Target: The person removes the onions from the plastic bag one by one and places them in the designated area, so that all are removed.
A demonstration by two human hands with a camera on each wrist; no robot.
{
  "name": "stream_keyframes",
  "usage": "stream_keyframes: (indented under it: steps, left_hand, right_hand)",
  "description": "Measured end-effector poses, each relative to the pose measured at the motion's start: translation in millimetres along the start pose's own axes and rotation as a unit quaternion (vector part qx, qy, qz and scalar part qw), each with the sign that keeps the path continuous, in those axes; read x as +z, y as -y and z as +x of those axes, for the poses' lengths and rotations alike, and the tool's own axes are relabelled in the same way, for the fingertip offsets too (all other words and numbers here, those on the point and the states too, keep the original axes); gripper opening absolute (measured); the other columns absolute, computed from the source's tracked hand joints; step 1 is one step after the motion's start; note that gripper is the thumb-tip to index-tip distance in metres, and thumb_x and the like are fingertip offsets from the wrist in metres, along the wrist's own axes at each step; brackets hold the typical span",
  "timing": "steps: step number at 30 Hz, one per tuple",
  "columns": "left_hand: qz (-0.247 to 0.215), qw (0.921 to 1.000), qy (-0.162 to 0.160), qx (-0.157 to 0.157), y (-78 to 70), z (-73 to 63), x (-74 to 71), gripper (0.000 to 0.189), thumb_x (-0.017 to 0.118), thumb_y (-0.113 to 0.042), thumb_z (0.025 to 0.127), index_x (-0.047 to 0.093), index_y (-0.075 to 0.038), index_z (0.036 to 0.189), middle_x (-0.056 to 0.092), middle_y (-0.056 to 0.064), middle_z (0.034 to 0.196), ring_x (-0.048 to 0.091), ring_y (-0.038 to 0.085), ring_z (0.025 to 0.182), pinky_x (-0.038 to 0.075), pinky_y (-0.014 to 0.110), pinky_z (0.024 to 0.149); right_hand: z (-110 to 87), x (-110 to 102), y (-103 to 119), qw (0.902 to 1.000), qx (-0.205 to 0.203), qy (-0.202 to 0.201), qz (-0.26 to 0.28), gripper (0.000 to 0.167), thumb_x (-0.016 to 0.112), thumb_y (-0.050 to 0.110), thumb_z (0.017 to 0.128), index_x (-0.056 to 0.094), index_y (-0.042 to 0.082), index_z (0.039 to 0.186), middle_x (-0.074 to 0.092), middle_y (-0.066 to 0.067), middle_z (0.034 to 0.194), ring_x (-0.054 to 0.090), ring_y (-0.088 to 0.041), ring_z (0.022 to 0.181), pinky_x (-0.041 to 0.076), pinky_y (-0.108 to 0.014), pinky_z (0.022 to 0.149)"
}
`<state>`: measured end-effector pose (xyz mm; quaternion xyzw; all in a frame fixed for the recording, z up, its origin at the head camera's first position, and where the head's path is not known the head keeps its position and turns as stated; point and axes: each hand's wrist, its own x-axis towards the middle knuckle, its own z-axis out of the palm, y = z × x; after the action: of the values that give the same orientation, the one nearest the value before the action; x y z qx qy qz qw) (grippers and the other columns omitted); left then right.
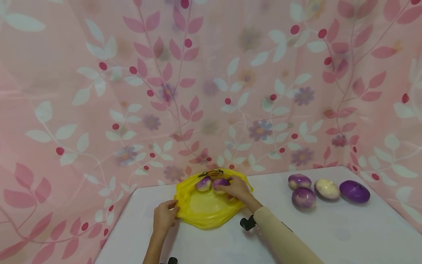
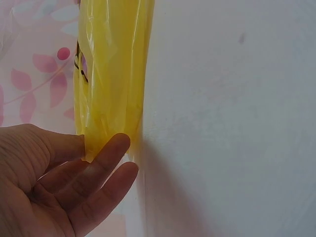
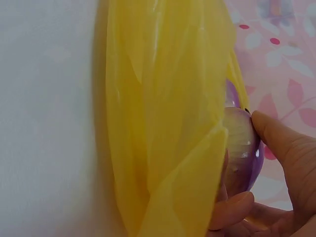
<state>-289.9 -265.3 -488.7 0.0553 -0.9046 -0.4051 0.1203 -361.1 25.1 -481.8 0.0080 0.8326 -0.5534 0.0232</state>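
Observation:
A yellow plastic bag [image 1: 211, 219] stands on the table with its mouth spread wide. My left hand [image 1: 163, 219] pinches the bag's left edge between thumb and fingers, as the left wrist view also shows. At the right side of the mouth, my right hand [image 1: 238, 189] grips a round purple-and-white vegetable [image 3: 240, 153], perhaps a turnip, with the thumb on one side and fingers on the other. Another purple-and-white vegetable [image 1: 203, 184] sits inside the bag, left of the held one. In the right wrist view, the bag wall covers part of the held vegetable.
On the right of the white table [image 1: 343, 234] lie a purple-and-white vegetable [image 1: 299, 181], a mottled purple one [image 1: 304, 198], a cream one [image 1: 326, 189] and a deep purple one [image 1: 355, 191]. A pink floral curtain [image 1: 211, 91] hangs behind. Black devices [image 1: 248, 223] show by the wrists.

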Motion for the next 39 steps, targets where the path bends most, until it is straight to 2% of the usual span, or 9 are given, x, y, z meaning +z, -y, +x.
stream_keyframes:
  steps: [5, 8, 11, 19, 24, 31, 36, 39]
  left_hand:
    - [0.0, 1.0, 0.001, -0.004, -0.3, -0.1, 1.4, 0.035, 0.073, -0.003, 0.097, 0.071, 0.006, 0.13, 0.072, 0.034, 0.123, 0.073, 0.019, 0.058, 0.058, 0.028, 0.048]
    - [0.001, 1.0, 0.001, -0.002, -0.9, -0.2, 1.3, 0.035, 0.072, -0.004, 0.097, 0.071, 0.007, 0.13, 0.072, 0.034, 0.124, 0.073, 0.019, 0.058, 0.059, 0.028, 0.048]
    - [0.003, 1.0, -0.001, 0.0, -0.9, -1.1, 0.7, 0.035, 0.072, -0.003, 0.097, 0.071, 0.007, 0.13, 0.072, 0.034, 0.123, 0.073, 0.019, 0.058, 0.059, 0.028, 0.048]
    - [0.005, 1.0, 0.002, 0.0, 0.6, 0.0, 3.7, 0.035, 0.072, -0.004, 0.097, 0.071, 0.007, 0.13, 0.072, 0.034, 0.124, 0.072, 0.018, 0.058, 0.059, 0.028, 0.048]
    - [-0.004, 1.0, -0.001, 0.007, 3.0, 0.5, 3.9, 0.034, 0.072, -0.003, 0.097, 0.071, 0.008, 0.129, 0.072, 0.034, 0.121, 0.074, 0.021, 0.059, 0.059, 0.03, 0.047]
    - [-0.004, 0.9999, -0.004, 0.012, 3.1, 1.4, 3.1, 0.034, 0.073, -0.003, 0.096, 0.072, 0.007, 0.129, 0.073, 0.034, 0.121, 0.074, 0.02, 0.057, 0.058, 0.029, 0.046]
    - [-0.006, 1.0, 0.0, 0.006, 2.2, 1.3, 2.4, 0.034, 0.072, -0.004, 0.097, 0.072, 0.007, 0.129, 0.073, 0.033, 0.122, 0.073, 0.019, 0.057, 0.058, 0.029, 0.046]
    - [-0.002, 1.0, 0.001, 0.004, 1.9, 1.4, 2.9, 0.034, 0.072, -0.004, 0.097, 0.072, 0.007, 0.129, 0.072, 0.033, 0.122, 0.073, 0.018, 0.057, 0.058, 0.028, 0.046]
  right_hand:
    - [-6.9, -11.8, 3.6, 0.9995, -0.012, 0.01, -0.029, 0.071, 0.089, 0.045, 0.084, 0.063, 0.002, 0.134, 0.074, -0.011, 0.103, 0.076, -0.028, 0.064, 0.058, -0.03, 0.054]
    - [-10.0, -17.8, 6.0, 0.9982, -0.011, 0.012, -0.058, 0.074, 0.088, 0.051, 0.083, 0.064, 0.006, 0.136, 0.075, -0.008, 0.101, 0.076, -0.025, 0.064, 0.049, -0.025, 0.05]
    - [-13.5, -22.4, 8.0, 0.9968, -0.013, 0.02, -0.076, 0.078, 0.088, 0.053, 0.082, 0.063, 0.008, 0.14, 0.075, -0.009, 0.105, 0.075, -0.022, 0.063, 0.046, -0.024, 0.049]
    - [-27.2, -40.9, 12.5, 0.9959, -0.037, 0.039, -0.072, 0.076, 0.091, 0.05, 0.081, 0.064, 0.01, 0.14, 0.07, -0.016, 0.127, 0.074, -0.021, 0.065, 0.061, -0.031, 0.063]
    - [-33.8, -56.5, 11.7, 0.9937, -0.046, 0.043, -0.093, 0.077, 0.091, 0.049, 0.081, 0.063, 0.008, 0.14, 0.073, -0.017, 0.121, 0.073, -0.021, 0.062, 0.063, -0.036, 0.063]
    - [-42.4, -76.9, 11.0, 0.9916, -0.05, 0.045, -0.11, 0.075, 0.09, 0.051, 0.081, 0.064, 0.011, 0.138, 0.074, -0.012, 0.115, 0.074, -0.024, 0.065, 0.065, -0.042, 0.07]
    - [-51.7, -94.8, 8.8, 0.9905, -0.055, 0.051, -0.115, 0.071, 0.09, 0.053, 0.081, 0.065, 0.014, 0.135, 0.076, -0.008, 0.098, 0.075, -0.031, 0.068, 0.06, -0.037, 0.07]
    - [-56.7, -106.1, 3.9, 0.9896, -0.064, 0.052, -0.118, 0.072, 0.089, 0.053, 0.081, 0.064, 0.014, 0.136, 0.077, -0.008, 0.09, 0.076, -0.031, 0.067, 0.057, -0.033, 0.069]
